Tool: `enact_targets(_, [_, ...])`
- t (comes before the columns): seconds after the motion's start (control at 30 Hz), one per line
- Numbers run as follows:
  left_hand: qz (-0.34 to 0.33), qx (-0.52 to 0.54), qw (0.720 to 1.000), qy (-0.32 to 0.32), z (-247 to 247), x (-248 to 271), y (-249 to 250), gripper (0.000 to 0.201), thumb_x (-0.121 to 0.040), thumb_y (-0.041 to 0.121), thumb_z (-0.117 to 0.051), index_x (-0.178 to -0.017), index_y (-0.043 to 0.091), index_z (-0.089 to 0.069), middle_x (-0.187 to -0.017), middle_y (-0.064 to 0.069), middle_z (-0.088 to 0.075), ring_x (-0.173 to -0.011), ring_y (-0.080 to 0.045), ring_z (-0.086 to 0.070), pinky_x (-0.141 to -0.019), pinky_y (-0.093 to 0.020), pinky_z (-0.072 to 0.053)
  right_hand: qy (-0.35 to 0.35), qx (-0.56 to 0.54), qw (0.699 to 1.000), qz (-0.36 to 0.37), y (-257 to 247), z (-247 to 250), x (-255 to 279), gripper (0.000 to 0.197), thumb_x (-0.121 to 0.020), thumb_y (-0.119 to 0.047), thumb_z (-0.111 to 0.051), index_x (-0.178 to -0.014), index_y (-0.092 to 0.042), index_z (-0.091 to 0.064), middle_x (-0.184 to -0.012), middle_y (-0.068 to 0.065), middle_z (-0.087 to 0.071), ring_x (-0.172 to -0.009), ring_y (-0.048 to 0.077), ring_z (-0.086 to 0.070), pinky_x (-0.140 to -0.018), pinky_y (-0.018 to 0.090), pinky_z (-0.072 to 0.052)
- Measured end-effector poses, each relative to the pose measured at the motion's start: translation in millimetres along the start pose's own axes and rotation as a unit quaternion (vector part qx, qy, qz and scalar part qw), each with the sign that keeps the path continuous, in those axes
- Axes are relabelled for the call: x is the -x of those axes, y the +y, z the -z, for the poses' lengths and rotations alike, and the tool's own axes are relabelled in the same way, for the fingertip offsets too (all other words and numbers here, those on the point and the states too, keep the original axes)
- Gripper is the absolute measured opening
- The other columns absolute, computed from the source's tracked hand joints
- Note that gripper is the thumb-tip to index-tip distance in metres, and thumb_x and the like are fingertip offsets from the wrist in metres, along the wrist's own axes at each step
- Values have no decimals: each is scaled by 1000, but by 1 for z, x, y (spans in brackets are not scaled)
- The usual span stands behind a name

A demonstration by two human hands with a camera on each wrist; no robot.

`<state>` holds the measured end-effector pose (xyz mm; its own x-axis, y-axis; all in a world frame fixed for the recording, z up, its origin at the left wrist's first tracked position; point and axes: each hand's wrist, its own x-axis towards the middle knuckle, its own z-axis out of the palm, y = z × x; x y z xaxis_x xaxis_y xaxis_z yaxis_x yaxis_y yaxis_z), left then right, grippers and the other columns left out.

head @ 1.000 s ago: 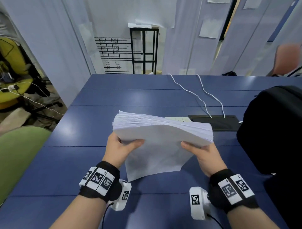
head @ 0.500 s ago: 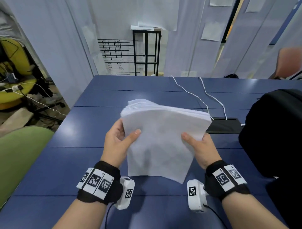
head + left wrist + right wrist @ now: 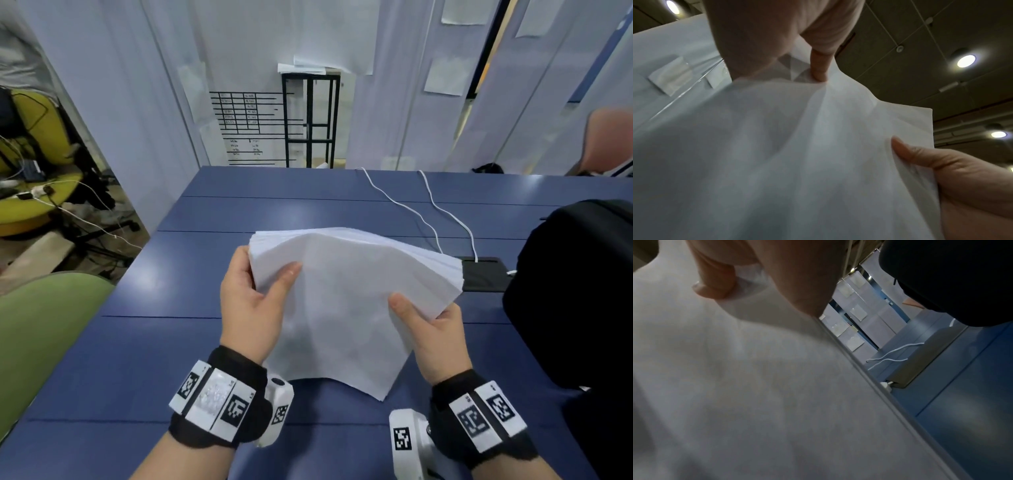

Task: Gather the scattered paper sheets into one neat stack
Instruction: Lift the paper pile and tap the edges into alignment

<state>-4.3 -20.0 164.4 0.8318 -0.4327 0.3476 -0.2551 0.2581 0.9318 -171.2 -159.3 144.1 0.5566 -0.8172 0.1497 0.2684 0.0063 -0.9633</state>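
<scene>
the paper stack (image 3: 346,301) is up between both hands. the left hand (image 3: 253,305) and right hand (image 3: 431,339) pinch its sides. it looks floppy and slippery, so hold both side edges tight.

Blue table (image 3: 212,342), pale curtains (image 3: 120,85) — green chair (image 3: 41,325), black shelf (image 3: 310,120).

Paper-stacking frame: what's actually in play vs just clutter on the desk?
In play:
paper stack, held tilted
left hand, gripping its left edge
right hand, gripping its right edge

Clutter:
black bag
white cables
black tray
blue table
</scene>
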Motion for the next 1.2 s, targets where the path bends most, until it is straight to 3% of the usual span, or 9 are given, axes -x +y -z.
enact_targets(0.23, [80,-2,997,-14,12,14,-24,99,-60,42,-81,-143,24,-32,-148,5,-41,-133,-8,-44,-113,-42,-36,-51,30,997,-57,16,12,5,35,-69,13,-74,-88,-16,-70,-84,-3,-77,-80,9,-72,-66,18,-55])
enact_targets(0.33, [94,3,992,-81,20,10,-21,79,-59,37,-83,-128,15,-52,-126,1,-64,-119,-16,-59,-107,-51,-42,-71,23,994,-75,18,13,3,37,-67,11,-75,-94,-14,-71,-92,3,-77,-88,16,-73,-75,25,-58])
enact_targets(0.53, [113,29,987,-114,27,3,-18,84,-58,26,-78,-133,1,-49,-119,-6,-68,-114,-21,-62,-98,-44,-46,-80,5,994,-76,20,16,-6,46,-56,2,-78,-98,-16,-71,-96,5,-76,-92,18,-72,-73,23,-56])
enact_targets(0.67, [116,24,987,-113,29,1,-17,106,-57,23,-73,-152,16,-25,-147,-8,-47,-133,-21,-47,-108,-50,-39,-90,3,993,-79,21,18,-10,51,-55,2,-77,-103,-11,-67,-96,3,-76,-92,17,-72,-73,22,-55])
enact_targets(0.73, [107,-2,982,-154,29,1,-17,95,-56,19,-71,-144,8,-37,-135,-9,-57,-125,-22,-54,-108,-56,-38,-83,4,993,-83,21,19,-10,51,-54,0,-79,-103,-9,-68,-95,4,-76,-90,17,-72,-72,22,-55])
enact_targets(0.9, [95,3,990,-102,37,-5,-17,119,-52,26,-74,-155,20,-13,-160,3,-22,-146,-9,-24,-119,-37,-23,-109,7,991,-77,19,22,-13,46,-56,-2,-77,-101,-12,-69,-95,3,-76,-91,17,-72,-72,22,-55])
enact_targets(1.03, [121,-25,968,-217,38,-4,-18,89,-54,18,-75,-138,6,-45,-133,-2,-61,-128,-24,-53,-105,-35,-46,-107,0,991,-76,20,25,-14,52,-52,-10,-83,-103,-12,-69,-97,4,-76,-95,20,-71,-73,22,-55])
enact_targets(1.13, [112,3,985,-134,40,-6,-19,112,-56,12,-77,-153,18,-22,-154,5,-36,-141,-12,-35,-108,-28,-40,-112,3,991,-75,21,26,-15,74,-39,-33,-95,-105,-11,-70,-101,7,-75,-96,20,-71,-74,23,-55])
enact_targets(1.2, [113,6,981,-160,39,-5,-17,98,-61,2,-70,-149,12,-31,-147,2,-47,-135,-13,-45,-105,-29,-45,-109,-4,991,-78,22,26,-15,72,-36,-33,-95,-101,-13,-71,-100,8,-75,-96,22,-71,-73,22,-55])
